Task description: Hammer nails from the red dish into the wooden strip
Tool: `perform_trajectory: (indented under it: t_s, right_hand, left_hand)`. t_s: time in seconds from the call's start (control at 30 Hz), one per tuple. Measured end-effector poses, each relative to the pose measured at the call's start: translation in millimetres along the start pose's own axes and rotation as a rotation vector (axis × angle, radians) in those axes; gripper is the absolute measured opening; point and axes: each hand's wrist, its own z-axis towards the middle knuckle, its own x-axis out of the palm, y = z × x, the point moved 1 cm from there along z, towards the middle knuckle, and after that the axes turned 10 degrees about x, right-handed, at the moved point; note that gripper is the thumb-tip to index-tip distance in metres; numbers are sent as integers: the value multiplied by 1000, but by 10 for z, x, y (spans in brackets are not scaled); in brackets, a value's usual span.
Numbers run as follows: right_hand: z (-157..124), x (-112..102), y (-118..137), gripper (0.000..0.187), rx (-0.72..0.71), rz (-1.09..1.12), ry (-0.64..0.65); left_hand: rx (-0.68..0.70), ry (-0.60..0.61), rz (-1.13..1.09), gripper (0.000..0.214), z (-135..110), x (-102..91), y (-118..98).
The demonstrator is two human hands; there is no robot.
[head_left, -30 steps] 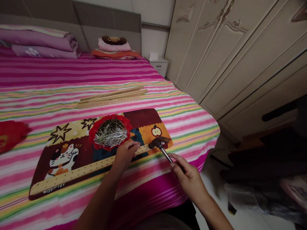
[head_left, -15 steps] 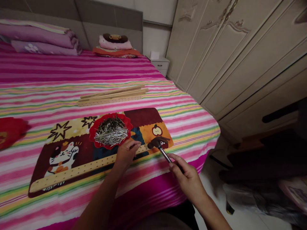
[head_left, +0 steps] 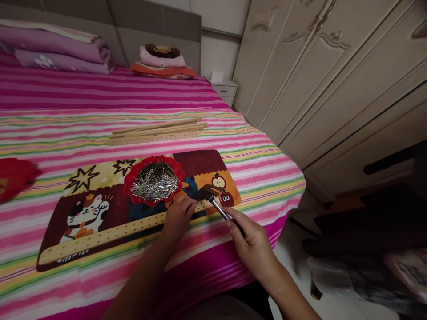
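Note:
My right hand is wrapped round the handle of a claw hammer with a dark head and a shiny metal neck. The hammer's head is over the right part of a long, pale wooden strip with rows of small holes, close to my left fingertips. My left hand rests at the strip with thumb and fingers pinched together; what they hold is too small to make out. Just behind it, a red scalloped bowl holds a heap of silvery nails. Strip and bowl are on a patterned mat.
Several more wooden strips lie behind the mat on the striped bedsheet. A red object sits at the left edge. Folded bedding is by the headboard, and a wardrobe stands on the right.
My right hand has brought the hammer left, its head now nearer my left fingertips. My left hand stays pinched at the strip, almost unmoved.

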Motion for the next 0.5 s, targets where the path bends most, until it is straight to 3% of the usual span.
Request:
perform_trajectory:
  t_s: [0.23, 0.4, 0.5]
  right_hand:
    - [15, 60, -6, 38, -65, -138, 82]
    - [-27, 3, 6, 33, -53, -56, -8]
    - [-53, -62, 3, 31, -18, -28, -47]
  left_hand:
    - [35, 20, 89, 18, -3, 12, 16]
    - [12, 9, 89, 12, -16, 11, -22]
    - [-40, -18, 120, 15, -4, -167, -41]
